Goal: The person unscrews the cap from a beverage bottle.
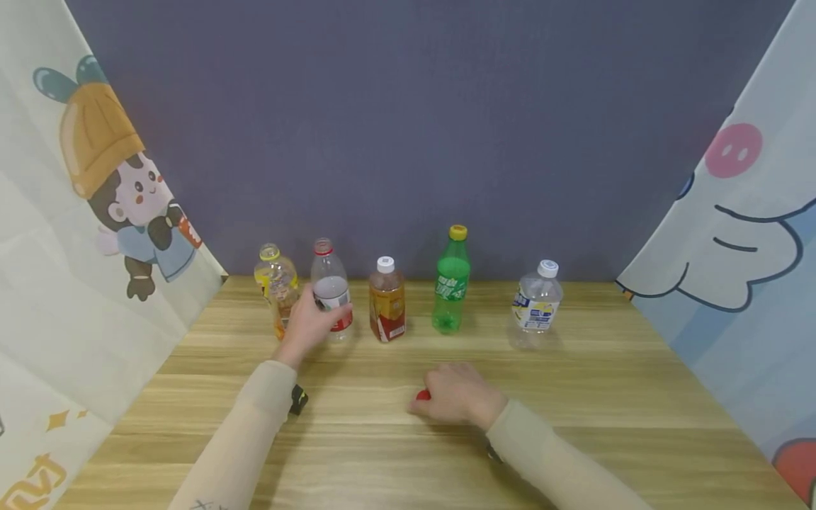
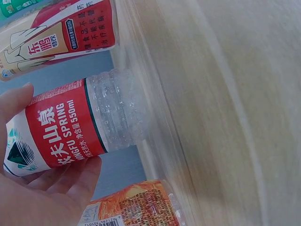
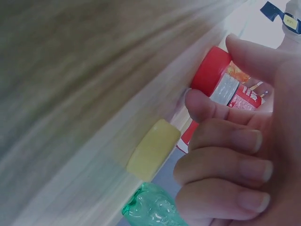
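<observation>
My left hand (image 1: 307, 322) grips a clear water bottle (image 1: 330, 268) with a red-and-white label, standing at the back left of the table. Its mouth shows a red ring and no cap. In the left wrist view, the thumb and fingers wrap the labelled part (image 2: 63, 125). Low over the table's middle, my right hand (image 1: 460, 393) pinches a red bottle cap (image 3: 211, 71) between thumb and index finger; the other fingers are curled. A pale yellow piece (image 3: 154, 150), perhaps another cap, lies beyond that hand in the right wrist view; the hand hides it from the head view.
Left of the water bottle stands an uncapped bottle with a yellow ring (image 1: 275, 273). To its right are a white-capped amber drink bottle (image 1: 387, 304), a green bottle (image 1: 452, 280) with a yellow cap and a clear white-capped bottle (image 1: 537, 304). A dark wall (image 1: 408, 142) rises behind.
</observation>
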Demonstrator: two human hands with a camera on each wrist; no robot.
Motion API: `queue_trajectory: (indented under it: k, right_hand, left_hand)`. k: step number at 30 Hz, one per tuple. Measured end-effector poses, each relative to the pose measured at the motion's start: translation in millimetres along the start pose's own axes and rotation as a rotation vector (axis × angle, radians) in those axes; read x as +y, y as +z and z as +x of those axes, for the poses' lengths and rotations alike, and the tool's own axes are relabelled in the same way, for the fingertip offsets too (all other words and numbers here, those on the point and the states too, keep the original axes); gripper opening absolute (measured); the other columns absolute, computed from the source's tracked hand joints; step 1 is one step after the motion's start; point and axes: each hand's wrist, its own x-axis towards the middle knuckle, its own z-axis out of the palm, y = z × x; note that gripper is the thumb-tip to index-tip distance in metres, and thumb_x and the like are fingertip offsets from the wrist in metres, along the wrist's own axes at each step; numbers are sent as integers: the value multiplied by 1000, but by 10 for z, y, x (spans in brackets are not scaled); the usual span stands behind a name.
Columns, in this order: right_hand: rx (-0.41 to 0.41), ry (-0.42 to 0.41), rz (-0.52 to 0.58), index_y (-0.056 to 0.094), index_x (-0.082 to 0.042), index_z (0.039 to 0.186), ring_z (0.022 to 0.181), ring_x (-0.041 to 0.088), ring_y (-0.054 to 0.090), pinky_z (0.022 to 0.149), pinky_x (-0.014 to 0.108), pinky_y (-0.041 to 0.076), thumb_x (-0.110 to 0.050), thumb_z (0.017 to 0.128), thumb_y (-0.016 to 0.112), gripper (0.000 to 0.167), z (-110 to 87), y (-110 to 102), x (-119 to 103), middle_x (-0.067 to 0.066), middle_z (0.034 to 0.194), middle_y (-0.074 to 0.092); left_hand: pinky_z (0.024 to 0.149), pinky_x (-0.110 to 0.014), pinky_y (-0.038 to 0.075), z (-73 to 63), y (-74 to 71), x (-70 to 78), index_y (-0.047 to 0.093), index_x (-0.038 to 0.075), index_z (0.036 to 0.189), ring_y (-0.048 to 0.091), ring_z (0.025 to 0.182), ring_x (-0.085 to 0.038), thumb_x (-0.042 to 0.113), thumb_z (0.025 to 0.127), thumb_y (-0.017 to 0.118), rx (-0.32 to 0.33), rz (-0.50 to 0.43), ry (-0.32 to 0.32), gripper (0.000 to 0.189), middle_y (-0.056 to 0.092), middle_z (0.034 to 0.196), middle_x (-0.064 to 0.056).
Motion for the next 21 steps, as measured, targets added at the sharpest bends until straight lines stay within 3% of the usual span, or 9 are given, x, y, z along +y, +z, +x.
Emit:
queue_trajectory:
  k: [12, 21]
  right_hand:
    - [-2, 19, 21, 47, -22, 57, 52, 12, 45, 55, 31, 40, -60, 90, 63, 53, -27, -19, -8, -7, 56, 44]
    - [21, 1, 1, 46, -23, 57, 51, 12, 45, 52, 32, 39, -61, 90, 63, 53, -27, 4, 10, -7, 56, 45]
  left_hand:
    - [106, -57, 41, 19, 12, -20, 37, 2, 147, 53, 127, -42, 39, 85, 82, -1, 10, 14, 85, 57, 135, -24]
    - [107, -60, 40, -63, 13, 4, 46, 3, 140, 55, 126, -43, 37, 85, 83, -95, 102, -1, 74, 60, 134, -23]
